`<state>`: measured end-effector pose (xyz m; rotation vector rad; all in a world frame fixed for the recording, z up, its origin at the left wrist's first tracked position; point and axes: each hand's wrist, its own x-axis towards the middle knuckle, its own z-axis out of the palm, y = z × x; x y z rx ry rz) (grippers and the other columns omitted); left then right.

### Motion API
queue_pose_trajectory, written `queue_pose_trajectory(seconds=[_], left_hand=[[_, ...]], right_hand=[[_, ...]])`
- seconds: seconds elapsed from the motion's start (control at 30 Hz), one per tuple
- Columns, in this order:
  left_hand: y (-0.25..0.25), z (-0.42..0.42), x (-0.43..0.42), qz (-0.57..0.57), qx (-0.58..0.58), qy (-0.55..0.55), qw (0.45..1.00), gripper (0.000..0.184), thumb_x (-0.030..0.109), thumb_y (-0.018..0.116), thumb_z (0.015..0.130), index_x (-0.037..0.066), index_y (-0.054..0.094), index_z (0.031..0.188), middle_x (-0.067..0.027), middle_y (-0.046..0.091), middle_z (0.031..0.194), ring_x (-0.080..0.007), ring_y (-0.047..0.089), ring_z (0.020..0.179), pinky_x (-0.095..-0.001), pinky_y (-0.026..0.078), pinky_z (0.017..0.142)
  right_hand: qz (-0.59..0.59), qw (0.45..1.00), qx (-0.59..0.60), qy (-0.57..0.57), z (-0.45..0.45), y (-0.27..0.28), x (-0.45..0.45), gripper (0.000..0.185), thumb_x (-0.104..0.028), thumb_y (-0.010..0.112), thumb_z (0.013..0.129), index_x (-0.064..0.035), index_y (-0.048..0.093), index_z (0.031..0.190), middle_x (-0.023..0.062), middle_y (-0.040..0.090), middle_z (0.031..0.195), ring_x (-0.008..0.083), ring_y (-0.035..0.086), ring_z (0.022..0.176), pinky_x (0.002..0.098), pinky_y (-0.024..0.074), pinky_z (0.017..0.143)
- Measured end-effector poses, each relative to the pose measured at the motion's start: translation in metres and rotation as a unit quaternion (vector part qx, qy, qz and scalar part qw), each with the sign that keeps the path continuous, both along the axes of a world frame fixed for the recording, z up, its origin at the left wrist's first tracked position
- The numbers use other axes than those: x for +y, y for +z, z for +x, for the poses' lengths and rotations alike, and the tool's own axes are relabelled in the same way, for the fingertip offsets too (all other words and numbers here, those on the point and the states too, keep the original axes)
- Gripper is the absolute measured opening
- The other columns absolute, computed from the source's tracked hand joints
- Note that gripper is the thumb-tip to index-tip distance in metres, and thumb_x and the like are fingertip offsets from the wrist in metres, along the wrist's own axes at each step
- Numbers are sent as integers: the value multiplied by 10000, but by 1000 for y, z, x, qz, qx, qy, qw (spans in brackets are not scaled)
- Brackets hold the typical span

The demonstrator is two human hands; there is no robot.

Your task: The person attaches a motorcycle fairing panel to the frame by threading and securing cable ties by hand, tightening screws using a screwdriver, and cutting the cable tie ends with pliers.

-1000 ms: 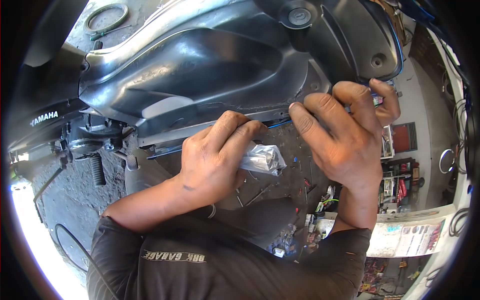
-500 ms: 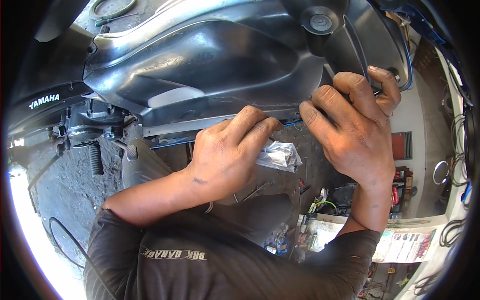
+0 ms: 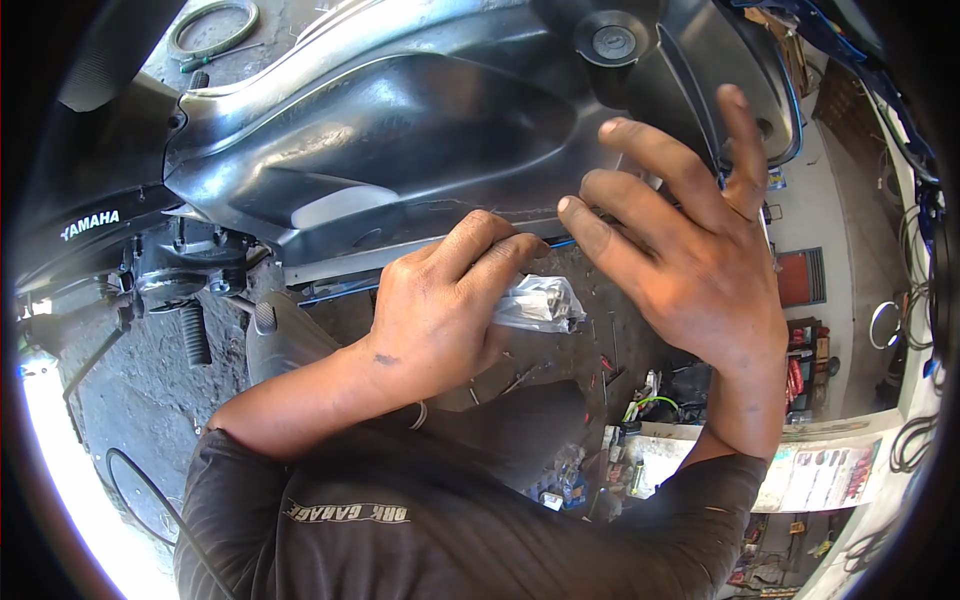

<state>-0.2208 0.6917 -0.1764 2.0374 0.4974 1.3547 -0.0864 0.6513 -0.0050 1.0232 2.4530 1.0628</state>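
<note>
My left hand [image 3: 440, 295] is closed around a small clear plastic bag [image 3: 543, 305], whose crumpled end sticks out to the right; its contents are hard to make out. The knuckles lie close to the lower edge of a glossy dark motorcycle body panel [image 3: 470, 120], where a crack line runs. Beside it on the right, my right hand [image 3: 690, 255] is raised with fingers spread apart, and nothing shows in them. Its fingertips overlap the panel in view; whether the index finger touches it, I cannot tell.
A round cap [image 3: 613, 44] sits on the panel's upper right. At the left, a rubber footpeg [image 3: 197, 335] juts below the engine. A ring-shaped tyre [image 3: 214, 28] lies on the floor beyond. Lower right stands a white surface [image 3: 660, 460] amid several tools and bottles.
My right hand has lifted slightly and shifted left, its fingers opening from a curl to a spread. My left hand and the plastic bag appear a little further left.
</note>
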Motion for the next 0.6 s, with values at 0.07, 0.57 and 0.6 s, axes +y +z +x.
queue_pose_trajectory(seconds=[0.07, 0.57, 0.6], left_hand=[[0, 1, -2, -4, -3, 4, 1000, 606, 10, 710, 567, 78, 645, 1166, -68, 607, 1068, -282, 690, 858, -380, 583, 701], [-19, -8, -14, -33, -86, -3, 996, 493, 1, 705, 655, 69, 659, 1141, -138, 601, 1060, -342, 670, 906, -416, 567, 739], [-19, -7, -12, -23, -112, 17, 993, 443, 15, 723, 689, 63, 662, 1125, -139, 610, 1041, -343, 668, 901, -413, 559, 744]], right_hand=[[11, 998, -14, -65, -10, 5, -7, 253, -201, 731, 687, -235, 763, 936, -88, 671, 1025, 163, 561, 1241, 584, 198, 1219], [163, 744, 648, 24, 28, -128, -37, 379, 64, 606, 911, 55, 497, 1274, 133, 590, 1037, 138, 608, 797, 229, 525, 675], [170, 739, 652, 21, 27, -122, -32, 379, 64, 606, 911, 55, 497, 1274, 133, 590, 1037, 138, 608, 797, 229, 525, 675]])
